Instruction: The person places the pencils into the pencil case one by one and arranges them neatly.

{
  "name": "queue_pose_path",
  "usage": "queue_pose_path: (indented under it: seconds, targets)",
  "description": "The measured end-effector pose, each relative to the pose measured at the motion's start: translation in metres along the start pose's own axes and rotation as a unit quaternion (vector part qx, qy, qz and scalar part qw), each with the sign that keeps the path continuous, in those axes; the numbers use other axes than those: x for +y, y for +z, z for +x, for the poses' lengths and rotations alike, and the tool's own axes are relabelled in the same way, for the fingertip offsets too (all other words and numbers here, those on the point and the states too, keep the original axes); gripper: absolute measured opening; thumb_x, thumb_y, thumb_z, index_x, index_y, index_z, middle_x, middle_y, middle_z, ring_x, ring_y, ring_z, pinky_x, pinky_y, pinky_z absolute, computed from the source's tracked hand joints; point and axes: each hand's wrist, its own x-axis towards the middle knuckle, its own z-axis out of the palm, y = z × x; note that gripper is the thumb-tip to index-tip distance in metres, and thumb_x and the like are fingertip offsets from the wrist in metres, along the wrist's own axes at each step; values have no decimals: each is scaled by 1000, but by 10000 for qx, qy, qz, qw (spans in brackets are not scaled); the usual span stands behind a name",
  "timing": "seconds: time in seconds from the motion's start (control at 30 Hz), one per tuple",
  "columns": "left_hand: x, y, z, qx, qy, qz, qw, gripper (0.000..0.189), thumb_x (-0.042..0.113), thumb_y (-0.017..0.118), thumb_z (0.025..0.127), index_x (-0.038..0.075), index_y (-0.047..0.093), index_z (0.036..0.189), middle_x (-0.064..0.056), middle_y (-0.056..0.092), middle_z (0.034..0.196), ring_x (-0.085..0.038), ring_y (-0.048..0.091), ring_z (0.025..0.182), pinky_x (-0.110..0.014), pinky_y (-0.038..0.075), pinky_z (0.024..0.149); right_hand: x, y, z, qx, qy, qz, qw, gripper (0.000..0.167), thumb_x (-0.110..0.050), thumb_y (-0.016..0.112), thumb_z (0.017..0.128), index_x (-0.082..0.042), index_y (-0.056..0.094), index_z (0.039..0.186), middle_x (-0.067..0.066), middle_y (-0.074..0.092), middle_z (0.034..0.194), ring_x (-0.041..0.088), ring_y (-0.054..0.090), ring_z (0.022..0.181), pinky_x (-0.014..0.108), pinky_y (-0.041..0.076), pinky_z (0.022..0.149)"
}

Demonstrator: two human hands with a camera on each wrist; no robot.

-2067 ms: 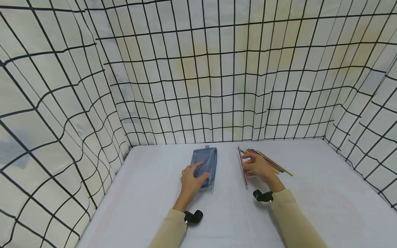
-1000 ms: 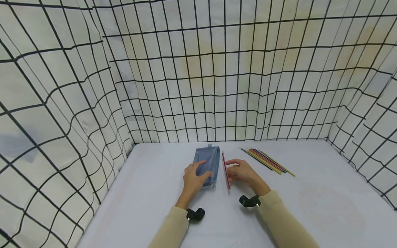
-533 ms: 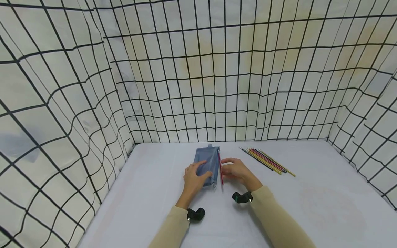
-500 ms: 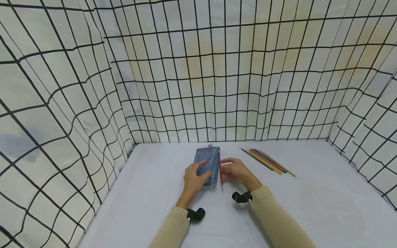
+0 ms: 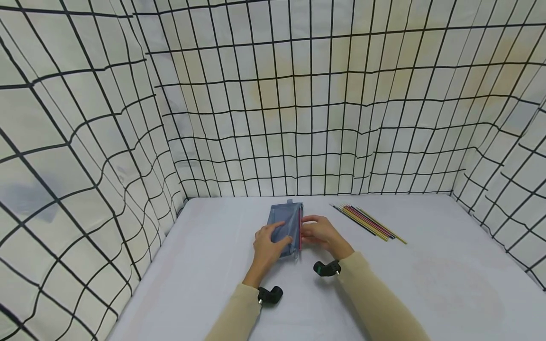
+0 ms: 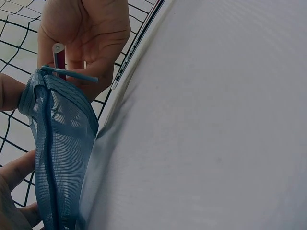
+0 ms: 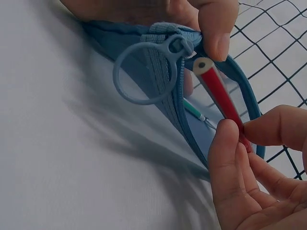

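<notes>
A blue mesh zip pouch [image 5: 279, 213] stands on its side on the white table. My left hand [image 5: 266, 246] holds it, with thumb and fingers spread over its near side. In the right wrist view the zip gapes, and a ring pull [image 7: 117, 72] hangs from its end. My right hand [image 5: 322, 235] pinches a red pencil [image 7: 218, 91] between thumb and fingers, its flat end towards that camera. The pencil lies along the opening, within its edges. Inside the pouch a green, slender thing [image 7: 194, 109] shows partly; the rest of the inside is hidden.
Several coloured pencils [image 5: 368, 222] lie fanned on the white table [image 5: 204, 274], right of my right hand. A black grid net [image 5: 311, 118] over pale cloth closes the back and both sides.
My right hand has carried the red pencil leftward from beside the loose pencils to the pouch's opening. My left hand has stayed on the pouch.
</notes>
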Motion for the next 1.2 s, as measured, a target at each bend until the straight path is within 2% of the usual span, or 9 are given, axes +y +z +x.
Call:
queue_pose_path:
  seconds: [0.43,1.2]
  targets:
    - [-1,-1,0,-18,-36,56,10000,56,42,73,82,26,66,135,-13,53,148,-36,37,142,-67,26,114,-2,9,4,-38,-81,121,9999,46,0,64,93,-4,57,138,15,70,104,19,69,84,28,61,69]
    - [-1,1,0,10,-75,64,10000,56,42,73,81,26,67,134,-11,54,147,-35,38,141,-68,27,112,-4,16,8,-90,-170,42,9998,44,1,65,93,-1,56,136,17,70,102,20,69,85,30,62,71]
